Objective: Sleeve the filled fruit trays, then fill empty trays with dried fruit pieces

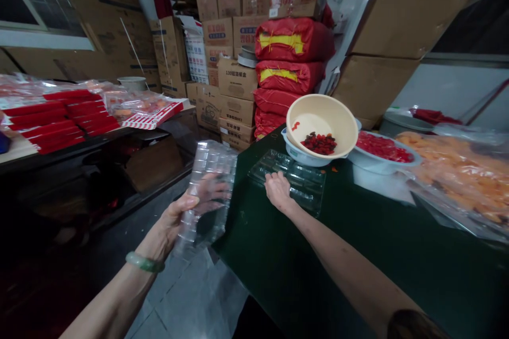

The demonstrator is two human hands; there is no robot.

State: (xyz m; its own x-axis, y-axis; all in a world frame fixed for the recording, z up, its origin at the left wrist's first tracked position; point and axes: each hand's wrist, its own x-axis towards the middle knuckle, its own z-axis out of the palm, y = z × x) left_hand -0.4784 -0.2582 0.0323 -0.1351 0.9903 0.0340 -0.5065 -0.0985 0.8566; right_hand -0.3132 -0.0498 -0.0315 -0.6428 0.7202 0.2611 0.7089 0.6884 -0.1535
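Note:
My left hand point(178, 214) is closed on a clear plastic tray point(212, 161), raised beside the table's left edge. The thumb lies on the near face, and the fingers show through the plastic from behind. Blur hides whether it is one tray or a stack. My right hand point(278, 190) is closed, its fingers curled at a second clear tray point(310, 186) that lies flat on the green tabletop point(274, 254). Just beyond this tray, a cream bowl point(345, 124) tilts toward me over a white basin point(296, 154), with dark red pieces point(320, 144) inside.
To the right are a white basin of red pieces point(384, 148) and a large bag of orange pieces point(461, 169). Red packets point(47, 122) cover the left table. Red sacks point(294, 42) and cardboard boxes point(238, 77) are stacked behind. A floor gap separates the tables.

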